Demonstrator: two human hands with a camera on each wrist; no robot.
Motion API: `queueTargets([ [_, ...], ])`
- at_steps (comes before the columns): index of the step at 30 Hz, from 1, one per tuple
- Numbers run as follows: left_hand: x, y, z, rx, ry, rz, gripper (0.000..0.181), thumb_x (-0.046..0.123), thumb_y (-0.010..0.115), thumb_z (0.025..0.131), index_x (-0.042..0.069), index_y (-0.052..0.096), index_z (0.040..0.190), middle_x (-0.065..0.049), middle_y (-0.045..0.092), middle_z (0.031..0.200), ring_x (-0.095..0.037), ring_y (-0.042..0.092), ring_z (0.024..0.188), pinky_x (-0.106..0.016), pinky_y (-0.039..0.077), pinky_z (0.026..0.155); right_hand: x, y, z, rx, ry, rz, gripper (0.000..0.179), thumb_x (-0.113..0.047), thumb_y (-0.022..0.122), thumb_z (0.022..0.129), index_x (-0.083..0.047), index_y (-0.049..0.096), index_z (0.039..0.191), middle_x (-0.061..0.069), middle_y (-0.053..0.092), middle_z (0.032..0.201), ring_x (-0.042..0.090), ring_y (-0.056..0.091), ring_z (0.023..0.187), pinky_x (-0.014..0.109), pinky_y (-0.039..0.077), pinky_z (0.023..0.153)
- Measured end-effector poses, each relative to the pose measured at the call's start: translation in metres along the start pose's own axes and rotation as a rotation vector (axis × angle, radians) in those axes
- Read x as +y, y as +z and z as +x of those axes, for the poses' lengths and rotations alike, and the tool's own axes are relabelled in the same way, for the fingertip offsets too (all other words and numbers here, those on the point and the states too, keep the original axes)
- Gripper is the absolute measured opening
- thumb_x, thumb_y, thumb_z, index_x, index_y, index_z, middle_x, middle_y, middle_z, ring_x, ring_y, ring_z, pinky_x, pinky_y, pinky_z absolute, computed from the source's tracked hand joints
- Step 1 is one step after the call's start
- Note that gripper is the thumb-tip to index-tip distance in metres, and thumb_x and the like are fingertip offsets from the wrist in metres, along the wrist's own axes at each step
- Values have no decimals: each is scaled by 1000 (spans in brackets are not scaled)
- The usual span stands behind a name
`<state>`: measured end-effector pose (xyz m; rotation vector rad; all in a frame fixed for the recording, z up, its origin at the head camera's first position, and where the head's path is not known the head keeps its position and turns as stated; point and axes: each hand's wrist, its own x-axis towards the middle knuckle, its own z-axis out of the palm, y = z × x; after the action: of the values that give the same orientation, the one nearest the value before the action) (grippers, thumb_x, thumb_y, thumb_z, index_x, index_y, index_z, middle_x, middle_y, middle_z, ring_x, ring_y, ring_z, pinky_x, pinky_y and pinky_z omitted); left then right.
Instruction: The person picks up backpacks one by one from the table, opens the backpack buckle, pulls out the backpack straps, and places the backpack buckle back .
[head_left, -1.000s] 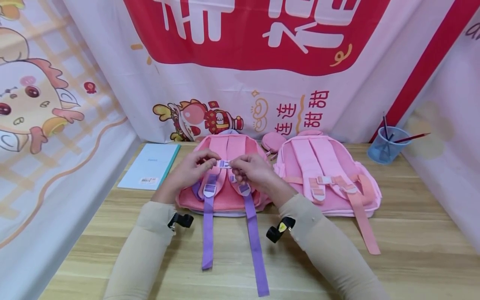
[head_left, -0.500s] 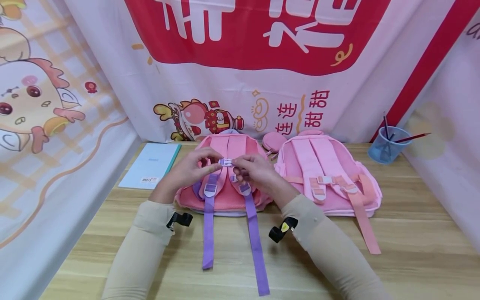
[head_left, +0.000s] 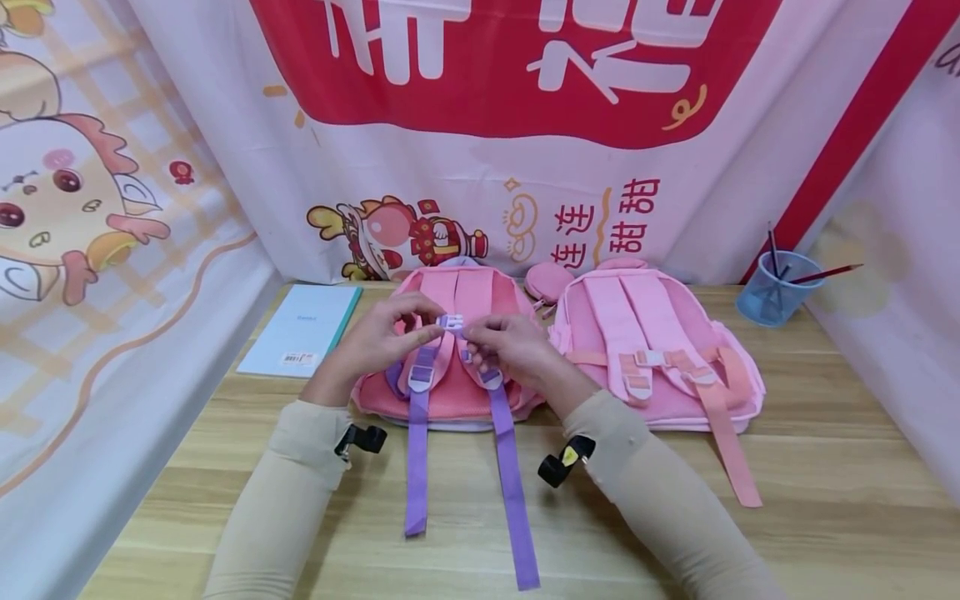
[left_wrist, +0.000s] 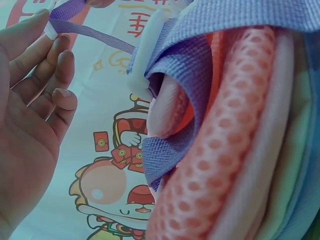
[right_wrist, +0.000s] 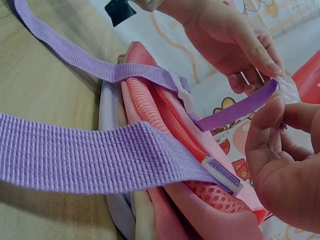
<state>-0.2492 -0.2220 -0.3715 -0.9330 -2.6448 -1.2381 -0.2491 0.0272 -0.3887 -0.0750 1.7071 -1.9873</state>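
A white plastic side-release buckle (head_left: 452, 322) on purple webbing is raised over the pink backpack (head_left: 450, 408) with purple straps. My left hand (head_left: 386, 333) pinches the buckle's left end between thumb and fingertips. At its right end my right hand (head_left: 513, 346) pinches with thumb and index finger, partly covering that side. In the right wrist view, a narrow purple strap (right_wrist: 235, 111) runs up from the shoulder strap to the buckle, both hands' fingertips close together there. Two long purple strap tails (head_left: 512, 492) hang from the shoulder straps onto the table.
A second pink backpack (head_left: 720, 342) with peach straps lies to the right, and a small round pink pouch (head_left: 547, 283) sits between the bags. A light-blue notebook (head_left: 300, 329) is at the left; a blue mesh pencil cup (head_left: 772, 296) stands at the back right.
The buckle has shifted slightly up and right between the hands and turned a little. My right fingers have moved slightly down at its right end. The backpacks stay put.
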Motion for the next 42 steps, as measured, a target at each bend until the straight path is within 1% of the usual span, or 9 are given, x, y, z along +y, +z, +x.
queueTargets([
  [5,0,0,-1,-9,-2,-3,18,19,75,103,16,76,121,-1,71,106,-21,60,97,-34,51,82,4,4,3,-31,-39,6,18,-12,60,111,2,68,119,4,63,83,14,58,69,23,54,62],
  [9,0,0,-1,-27,-5,-13,18,19,75,103,17,76,121,0,70,105,-21,59,97,-33,51,83,5,7,4,-45,-52,18,15,-10,57,112,1,66,118,4,62,82,14,56,68,23,51,61],
  [16,0,1,-1,-48,-2,-1,19,18,76,102,16,76,122,0,70,109,-21,61,100,-39,52,84,3,12,6,-57,-68,69,13,-5,53,112,2,65,111,3,61,78,12,54,65,22,47,59],
  [20,0,1,-1,-41,5,-4,19,17,75,103,16,76,121,0,70,109,-21,61,100,-41,52,83,4,9,6,-66,-44,105,14,-6,55,112,2,67,114,4,65,80,12,57,68,21,50,61],
  [25,-1,2,-1,-18,21,9,18,17,76,102,16,77,120,0,70,107,-19,60,98,-36,51,82,5,3,6,-57,-1,136,18,-6,58,111,6,68,120,5,71,84,12,66,71,21,60,67],
  [28,-2,2,-1,-10,26,16,18,18,76,102,16,77,120,1,70,106,-19,61,98,-34,51,81,5,1,7,-35,19,146,19,-6,59,110,6,70,120,6,74,84,12,71,71,23,63,70],
  [35,-3,2,-1,-15,16,16,19,19,76,103,17,77,122,1,70,108,-20,60,99,-36,51,81,5,3,7,0,17,138,21,-5,59,110,8,69,123,7,74,85,12,71,70,24,64,69],
  [42,-3,2,-1,-28,13,23,20,19,75,103,17,76,122,1,71,109,-20,60,100,-39,52,83,2,7,6,-22,-2,132,17,-3,54,112,7,65,120,7,71,84,11,67,69,22,61,66],
])
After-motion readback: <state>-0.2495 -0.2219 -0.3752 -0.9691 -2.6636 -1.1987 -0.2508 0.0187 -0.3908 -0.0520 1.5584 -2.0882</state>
